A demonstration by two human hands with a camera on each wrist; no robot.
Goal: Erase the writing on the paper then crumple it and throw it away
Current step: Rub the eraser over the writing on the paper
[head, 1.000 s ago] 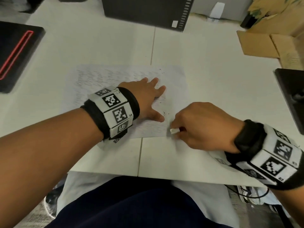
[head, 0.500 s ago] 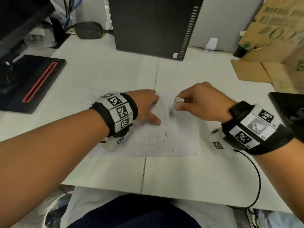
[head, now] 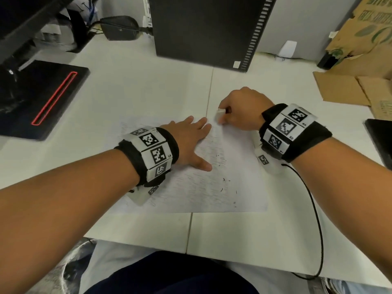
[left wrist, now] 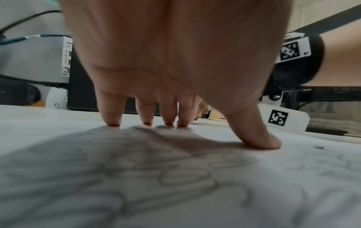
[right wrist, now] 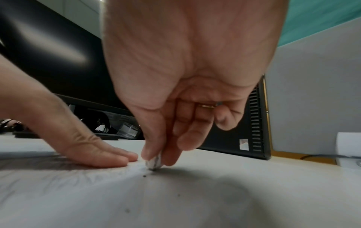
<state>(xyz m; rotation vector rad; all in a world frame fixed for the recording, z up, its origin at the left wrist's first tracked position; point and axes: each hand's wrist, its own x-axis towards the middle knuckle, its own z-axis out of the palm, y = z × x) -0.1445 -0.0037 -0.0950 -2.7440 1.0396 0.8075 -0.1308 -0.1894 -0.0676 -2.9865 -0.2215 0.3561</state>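
A white sheet of paper (head: 203, 187) with faint pencil writing (left wrist: 175, 177) lies flat on the white desk (head: 148, 85). My left hand (head: 188, 141) lies spread on the sheet, fingertips (left wrist: 113, 121) and thumb pressing it down. My right hand (head: 239, 111) pinches a small white eraser (head: 220, 113) between thumb and fingers at the sheet's far edge. In the right wrist view the eraser (right wrist: 154, 162) touches the paper, just right of the left hand (right wrist: 93, 148). Dark eraser crumbs (head: 224, 183) are scattered over the sheet's right half.
A black computer tower (head: 207, 28) stands at the back of the desk. A black monitor base with a red line (head: 42, 98) sits at the left. Flattened cardboard (head: 356, 85) lies at the right, a dark object (head: 379, 139) at the right edge. A black cable (head: 316, 219) trails from my right wrist.
My right hand has carried the eraser from the paper's near edge up to its far edge. The left hand has stayed pressed on the sheet. The head view has tilted up.
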